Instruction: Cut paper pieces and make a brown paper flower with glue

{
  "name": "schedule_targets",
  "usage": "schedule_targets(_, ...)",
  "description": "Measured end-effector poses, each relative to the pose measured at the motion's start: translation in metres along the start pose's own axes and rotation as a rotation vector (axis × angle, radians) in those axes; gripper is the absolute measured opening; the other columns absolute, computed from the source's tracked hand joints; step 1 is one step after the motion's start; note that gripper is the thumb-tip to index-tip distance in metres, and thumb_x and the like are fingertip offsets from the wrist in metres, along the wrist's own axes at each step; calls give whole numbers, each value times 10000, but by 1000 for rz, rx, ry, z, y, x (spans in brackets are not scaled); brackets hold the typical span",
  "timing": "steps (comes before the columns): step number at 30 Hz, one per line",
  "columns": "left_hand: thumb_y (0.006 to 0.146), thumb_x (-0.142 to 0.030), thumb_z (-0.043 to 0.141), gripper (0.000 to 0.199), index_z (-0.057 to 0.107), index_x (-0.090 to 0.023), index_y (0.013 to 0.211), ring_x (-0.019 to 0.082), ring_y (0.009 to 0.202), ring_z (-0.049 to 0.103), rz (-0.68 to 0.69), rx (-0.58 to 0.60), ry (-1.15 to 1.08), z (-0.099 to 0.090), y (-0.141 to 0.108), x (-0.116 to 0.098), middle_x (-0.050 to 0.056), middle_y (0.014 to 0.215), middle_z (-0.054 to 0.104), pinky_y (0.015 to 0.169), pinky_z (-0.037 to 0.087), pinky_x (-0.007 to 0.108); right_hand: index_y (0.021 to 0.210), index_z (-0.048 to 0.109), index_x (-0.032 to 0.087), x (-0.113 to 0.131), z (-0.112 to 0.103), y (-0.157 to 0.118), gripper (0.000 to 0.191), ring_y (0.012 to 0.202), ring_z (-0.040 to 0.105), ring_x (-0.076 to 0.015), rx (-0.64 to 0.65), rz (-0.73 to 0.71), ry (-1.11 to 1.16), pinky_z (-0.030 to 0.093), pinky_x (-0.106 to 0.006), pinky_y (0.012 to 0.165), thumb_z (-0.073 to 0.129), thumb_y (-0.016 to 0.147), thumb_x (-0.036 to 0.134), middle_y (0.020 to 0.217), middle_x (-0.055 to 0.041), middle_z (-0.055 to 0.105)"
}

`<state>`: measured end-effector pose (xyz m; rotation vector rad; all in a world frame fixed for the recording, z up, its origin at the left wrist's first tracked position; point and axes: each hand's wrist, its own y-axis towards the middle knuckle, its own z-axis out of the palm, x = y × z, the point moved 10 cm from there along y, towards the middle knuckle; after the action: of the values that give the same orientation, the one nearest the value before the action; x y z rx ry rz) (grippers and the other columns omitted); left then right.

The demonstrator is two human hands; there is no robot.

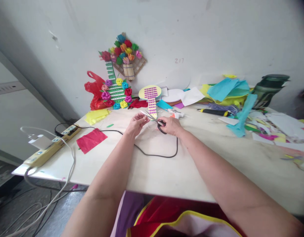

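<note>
Above the pale table [201, 168], the right hand [170, 126] is curled around the black handles of the scissors [162, 129], whose blades point toward the left hand [137, 123]. The left hand's thumb and fingers pinch a small white piece [143, 112] beside the blades; whether the blades touch it is too fine to tell. Scissors and piece sit between the two hands, just in front of the yellow paddle-shaped craft [152, 95] with its purple woven strips. Behind, against the wall, a holder of bound sticks [128, 71] carries a bunch of paper flowers [125, 49] in red, yellow, orange, blue, green and pink, mounted on a diamond-shaped lattice. Left of it, a red plastic bag [91, 89] with its handle loop upright slumps beside a green-and-white guitar-shaped craft [116, 92] edged with paper roses; what the bag contains cannot be told. At the far right stands a dark green bottle [270, 90] with its lid on, contents unclear, near blue paper [222, 89] heaped over yellow sheets. On the left edge, a cream power strip [39, 156] has a white charger [40, 141] and a black plug [59, 134] in its sockets. A red sheet [92, 140] lies near it.
</note>
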<state>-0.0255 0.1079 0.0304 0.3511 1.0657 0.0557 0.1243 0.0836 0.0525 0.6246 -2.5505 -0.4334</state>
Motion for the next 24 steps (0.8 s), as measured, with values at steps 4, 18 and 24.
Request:
schedule_targets(4,605,-95,720,240,570,-145,786,99,695,605,0,19,1,1,0,0,-10,695,617,769,489,282,996,640,280,3,1,0,426,803,628,-182,11,-25,-17,422,-262,657,595,658,535,794,14,696)
schedule_targets(18,576,-99,734,256,577,-135,775,110,697,616,-27,-27,-2,-6,1,5,4,707,635,808,489,305,917,672,279,9,0,-1,383,720,605,-156,22,-93,-7,369,-230,586,591,647,538,735,17,679)
schedule_targets(24,597,-100,719,251,556,-143,783,108,693,612,-30,-54,4,-7,1,5,3,704,624,807,484,306,945,661,281,9,1,-1,393,740,598,-156,43,-77,-14,347,-231,587,572,665,541,767,9,681)
